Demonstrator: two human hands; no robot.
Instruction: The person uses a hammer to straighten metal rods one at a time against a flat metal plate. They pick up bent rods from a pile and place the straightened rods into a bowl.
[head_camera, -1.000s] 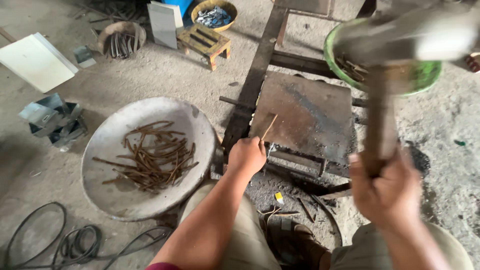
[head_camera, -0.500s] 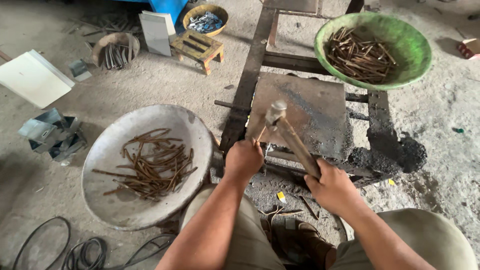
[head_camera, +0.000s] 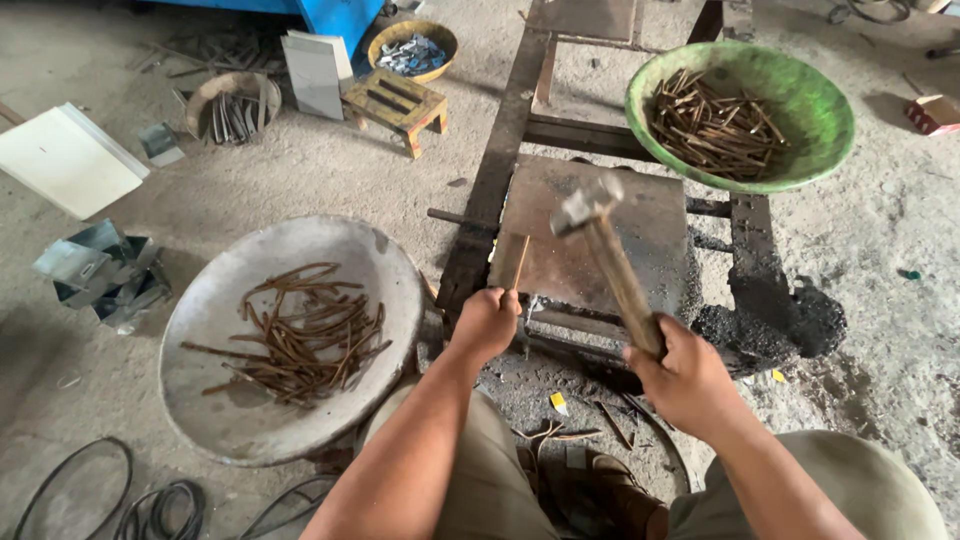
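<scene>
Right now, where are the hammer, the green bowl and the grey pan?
hammer (head_camera: 588, 205): head view, on its metal head.
green bowl (head_camera: 820, 150): head view, on its bare inner wall.
grey pan (head_camera: 230, 425): head view, on its bare near side.

L hand (head_camera: 487, 322) pinches rusty nail (head_camera: 512, 262) on steel plate (head_camera: 640, 235); R hand (head_camera: 685, 380) grips hammer (head_camera: 605, 255), head raised above plate.

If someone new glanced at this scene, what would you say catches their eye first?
The hammer in the right hand, raised over the steel plate at centre, where the left hand holds a rusty nail. Then the green bowl of nails at upper right, and the grey pan of bent ones at lower left.
</scene>
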